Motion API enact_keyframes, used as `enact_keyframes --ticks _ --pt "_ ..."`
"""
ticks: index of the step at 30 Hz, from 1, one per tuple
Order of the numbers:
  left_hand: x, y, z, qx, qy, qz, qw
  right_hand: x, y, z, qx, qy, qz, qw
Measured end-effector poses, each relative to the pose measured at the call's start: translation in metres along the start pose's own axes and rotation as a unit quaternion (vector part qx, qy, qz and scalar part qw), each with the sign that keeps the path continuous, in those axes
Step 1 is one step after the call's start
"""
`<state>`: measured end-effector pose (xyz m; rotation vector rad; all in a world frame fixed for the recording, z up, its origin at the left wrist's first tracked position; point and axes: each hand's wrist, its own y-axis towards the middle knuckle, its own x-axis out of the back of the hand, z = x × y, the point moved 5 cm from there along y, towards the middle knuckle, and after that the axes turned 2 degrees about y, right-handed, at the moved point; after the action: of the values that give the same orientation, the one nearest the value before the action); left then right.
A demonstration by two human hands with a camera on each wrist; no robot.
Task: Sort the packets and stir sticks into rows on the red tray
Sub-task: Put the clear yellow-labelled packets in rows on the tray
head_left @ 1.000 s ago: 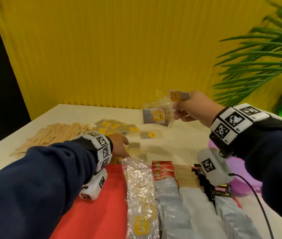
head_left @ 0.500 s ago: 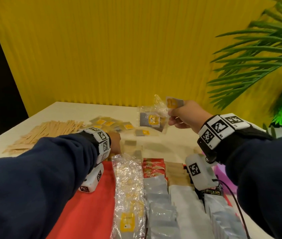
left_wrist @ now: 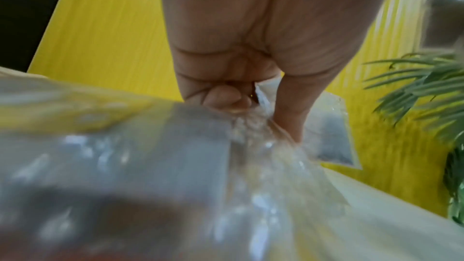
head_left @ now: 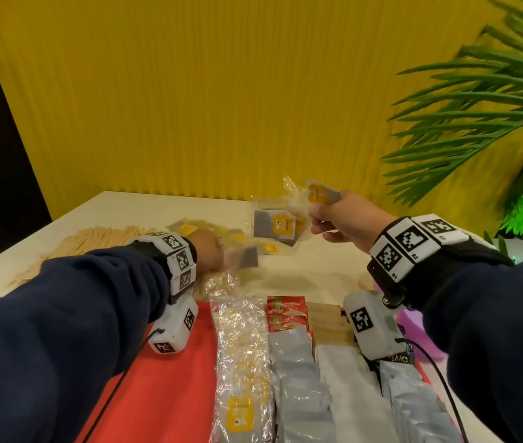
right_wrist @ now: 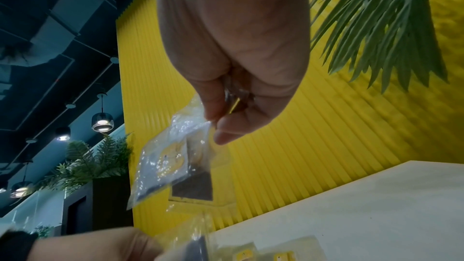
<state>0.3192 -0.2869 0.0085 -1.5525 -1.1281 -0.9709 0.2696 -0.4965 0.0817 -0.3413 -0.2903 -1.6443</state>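
My right hand (head_left: 333, 219) is raised above the far side of the table and pinches a bunch of clear packets (head_left: 274, 225) with grey sachets and yellow labels; in the right wrist view the packets (right_wrist: 170, 162) hang below the fingers (right_wrist: 226, 130). My left hand (head_left: 209, 254) is low, just past the red tray (head_left: 170, 378), and grips a clear packet (head_left: 244, 257), seen blurred under the fingers (left_wrist: 226, 98) in the left wrist view. More of these packets (head_left: 209, 230) lie loose on the table. Wooden stir sticks (head_left: 94, 244) lie in a heap at far left.
On the tray lie rows: clear yellow-label packets (head_left: 241, 362), red sachets (head_left: 285, 314), grey packets (head_left: 298, 378), brown packets (head_left: 327, 321), white packets (head_left: 349, 388). A purple object (head_left: 413, 324) sits right of the tray. Palm leaves (head_left: 477, 107) hang at right; a yellow wall stands behind.
My left hand has closed on a clear packet from the table and lifted it slightly. My right hand holds its bunch of packets at about the same spot.
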Motion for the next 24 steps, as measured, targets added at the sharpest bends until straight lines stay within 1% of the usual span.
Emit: enact_keyframes --ticks 1,2,5,7,11,14,17,20,22,24 --pt "0.006 -0.001 0.002 -0.007 -0.052 -0.019 0.998 -0.002 -0.001 0.002 0.002 0.001 0.001 1.000" --pt "0.012 -0.003 0.005 -0.008 -0.080 -0.039 0.996 -0.004 -0.001 0.003 0.003 0.003 0.001 1.000" --pt "0.036 -0.018 0.006 -0.028 -0.116 -0.095 0.988 -0.011 -0.002 0.009 0.004 0.024 0.004 1.000" --pt "0.047 -0.031 0.003 -0.053 -0.148 -0.115 0.981 -0.019 -0.003 0.013 -0.009 0.053 0.010 0.999" --pt "0.068 -0.047 0.000 -0.090 -0.219 -0.141 0.961 -0.041 -0.006 0.021 -0.059 0.132 0.024 0.989" --pt "0.077 -0.058 0.007 -0.103 -0.347 -0.117 0.925 -0.062 -0.012 0.028 -0.090 0.186 0.048 0.977" --pt "0.083 -0.076 0.020 -0.096 -0.426 -0.089 0.895 -0.080 -0.022 0.038 -0.102 0.239 0.075 0.963" --pt "0.082 -0.098 0.036 -0.088 -0.471 -0.062 0.876 -0.097 -0.035 0.047 -0.092 0.285 0.087 0.950" --pt "0.077 -0.113 0.042 -0.100 -0.492 -0.027 0.864 -0.109 -0.045 0.051 -0.083 0.301 0.092 0.945" --pt "0.070 -0.128 0.050 -0.098 -0.505 0.001 0.858 -0.122 -0.057 0.051 -0.082 0.313 0.084 0.942"
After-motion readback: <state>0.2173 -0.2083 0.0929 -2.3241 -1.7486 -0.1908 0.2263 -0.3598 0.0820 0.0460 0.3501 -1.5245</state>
